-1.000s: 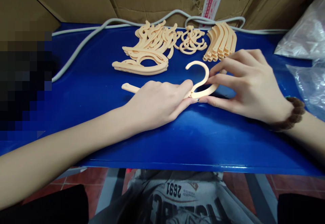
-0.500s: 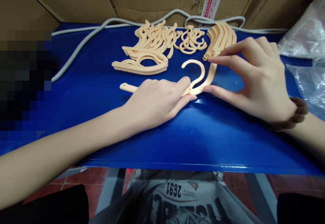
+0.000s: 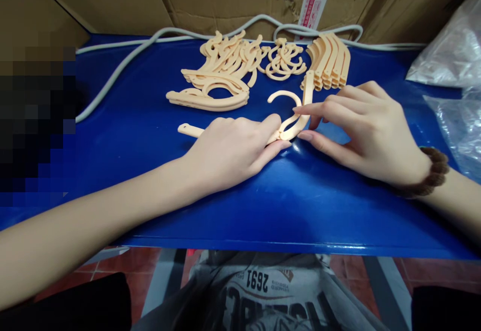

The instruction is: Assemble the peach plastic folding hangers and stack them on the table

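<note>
A cream plastic folding clothes hanger (image 3: 306, 98) lies on the blue table, its hook curling to the left and its right arm pointing up, away from me. My left hand (image 3: 235, 145) is closed around the left arm, covering most of it; only the arm's far end shows past the knuckles. Thumb and forefinger of that hand pinch near the central joint. At the right arm, my right hand (image 3: 361, 125) has its forefinger across the arm beside the hook and its thumb at the lower bend, taking the arm between them.
Behind the hanger are stacked hanger pieces (image 3: 210, 101), a heap of loose arms (image 3: 225, 58), a pile of hooks (image 3: 283, 60) and neatly stacked arms (image 3: 334, 63). A white cable (image 3: 124, 63) runs along cardboard boxes (image 3: 225, 0). Clear plastic bags (image 3: 447, 55) lie at the right.
My right hand has come down and left, nearer the central joint. The hanger's right arm has swung inward and now stands more upright. My left hand has stayed in place.
</note>
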Action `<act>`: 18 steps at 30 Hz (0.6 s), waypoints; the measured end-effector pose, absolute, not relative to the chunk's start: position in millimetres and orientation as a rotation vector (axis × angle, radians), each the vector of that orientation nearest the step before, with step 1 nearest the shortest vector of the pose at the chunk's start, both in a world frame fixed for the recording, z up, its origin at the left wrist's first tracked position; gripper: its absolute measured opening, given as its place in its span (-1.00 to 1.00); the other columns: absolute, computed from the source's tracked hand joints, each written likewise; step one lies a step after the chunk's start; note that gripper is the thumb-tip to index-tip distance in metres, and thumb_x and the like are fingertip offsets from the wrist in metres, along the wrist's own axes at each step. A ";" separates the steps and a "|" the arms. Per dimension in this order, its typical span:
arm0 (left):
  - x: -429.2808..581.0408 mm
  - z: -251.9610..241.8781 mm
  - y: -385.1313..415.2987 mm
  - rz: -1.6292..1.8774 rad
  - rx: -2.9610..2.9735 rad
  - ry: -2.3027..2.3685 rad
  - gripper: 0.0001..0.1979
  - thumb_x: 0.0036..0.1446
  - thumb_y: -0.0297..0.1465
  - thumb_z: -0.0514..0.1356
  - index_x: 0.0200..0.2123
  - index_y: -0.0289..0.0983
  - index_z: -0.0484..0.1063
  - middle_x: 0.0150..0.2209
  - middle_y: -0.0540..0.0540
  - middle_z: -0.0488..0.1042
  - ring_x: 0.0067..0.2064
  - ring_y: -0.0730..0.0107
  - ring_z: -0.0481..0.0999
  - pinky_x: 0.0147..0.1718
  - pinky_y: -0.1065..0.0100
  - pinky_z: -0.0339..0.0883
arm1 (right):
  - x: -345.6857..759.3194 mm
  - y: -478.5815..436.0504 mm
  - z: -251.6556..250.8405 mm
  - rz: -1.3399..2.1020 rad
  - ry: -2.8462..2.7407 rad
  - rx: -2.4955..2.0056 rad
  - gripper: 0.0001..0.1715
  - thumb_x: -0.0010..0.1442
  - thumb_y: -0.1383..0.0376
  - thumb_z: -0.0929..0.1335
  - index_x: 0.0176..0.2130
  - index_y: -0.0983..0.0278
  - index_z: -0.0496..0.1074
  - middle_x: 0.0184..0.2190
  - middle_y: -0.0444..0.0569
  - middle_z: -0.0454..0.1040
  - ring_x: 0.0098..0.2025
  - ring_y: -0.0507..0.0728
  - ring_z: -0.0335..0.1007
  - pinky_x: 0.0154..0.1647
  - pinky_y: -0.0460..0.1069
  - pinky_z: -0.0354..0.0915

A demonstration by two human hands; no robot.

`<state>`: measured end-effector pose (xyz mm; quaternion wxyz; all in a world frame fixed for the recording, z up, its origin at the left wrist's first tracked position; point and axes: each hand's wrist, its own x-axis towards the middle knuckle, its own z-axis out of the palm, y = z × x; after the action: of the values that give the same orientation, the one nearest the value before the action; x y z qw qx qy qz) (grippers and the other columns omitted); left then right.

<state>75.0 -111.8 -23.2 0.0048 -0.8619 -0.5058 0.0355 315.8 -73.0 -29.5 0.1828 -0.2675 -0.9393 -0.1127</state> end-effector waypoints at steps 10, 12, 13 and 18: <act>75.0 -25.7 -111.7 0.049 -2.717 -1.526 -0.66 0.56 -0.16 0.07 0.04 -0.29 0.48 -0.33 -0.12 0.63 -0.30 0.09 0.66 -0.49 0.30 -0.11 | 312.8 -76.1 -27.4 -0.236 -2.700 -0.882 -0.44 0.58 -0.03 0.16 0.17 0.22 0.52 -0.21 0.04 0.62 -0.12 0.27 0.50 -0.02 0.23 0.33; 75.1 -25.5 -111.5 0.046 -2.720 -1.523 -0.67 0.56 -0.16 0.08 0.03 -0.28 0.48 -0.34 -0.11 0.62 -0.32 0.11 0.65 -0.49 0.30 -0.12 | 312.1 -76.2 -26.5 -0.210 -2.715 -0.913 -0.43 0.58 -0.04 0.14 0.18 0.20 0.52 -0.21 0.04 0.62 -0.10 0.28 0.50 -0.01 0.24 0.32; 75.2 -25.5 -111.5 0.043 -2.718 -1.523 -0.67 0.55 -0.15 0.09 0.03 -0.28 0.48 -0.35 -0.11 0.62 -0.32 0.12 0.64 -0.49 0.31 -0.12 | 311.9 -76.1 -26.4 -0.206 -2.720 -0.918 -0.42 0.58 -0.04 0.14 0.19 0.20 0.52 -0.22 0.05 0.62 -0.10 0.28 0.50 -0.01 0.24 0.32; 75.4 -26.6 -111.3 0.017 -2.711 -1.512 -0.68 0.54 -0.16 0.11 0.00 -0.28 0.48 -0.37 -0.09 0.61 -0.35 0.14 0.63 -0.50 0.31 -0.12 | 313.8 -74.0 -29.5 -0.232 -2.734 -0.862 -0.39 0.59 -0.02 0.15 0.28 0.24 0.49 -0.22 0.05 0.62 -0.12 0.27 0.48 -0.07 0.20 0.28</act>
<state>75.4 -111.3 -26.6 0.0189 -0.8732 -0.4870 0.0056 313.8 -74.0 -29.5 0.1325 -0.2970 -0.9423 -0.0801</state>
